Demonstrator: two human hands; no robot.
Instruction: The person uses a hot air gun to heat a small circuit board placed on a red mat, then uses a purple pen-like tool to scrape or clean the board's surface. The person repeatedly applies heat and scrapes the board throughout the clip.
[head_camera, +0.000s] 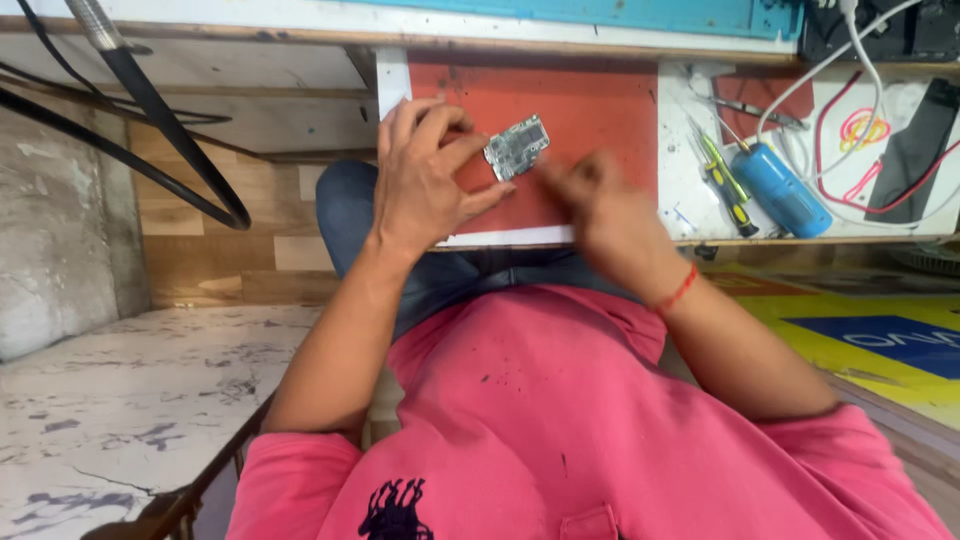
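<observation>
A small silver-grey circuit board (517, 148) lies on a red work mat (600, 110) at the desk's near edge. My left hand (425, 175) rests on the mat's left side, thumb and forefinger touching the board's left end. My right hand (600, 205), blurred by motion, hovers just right of the board with its fingers drawn together; whether they pinch a small tool or part is unclear. A red thread circles my right wrist.
A yellow-green screwdriver (722, 180), tweezers (750, 108) and a blue cylindrical device (780, 188) with white and red cables lie on the white desk (680, 190) to the right. Black cables (170, 130) hang at left. A marble-patterned floor (120, 400) lies below.
</observation>
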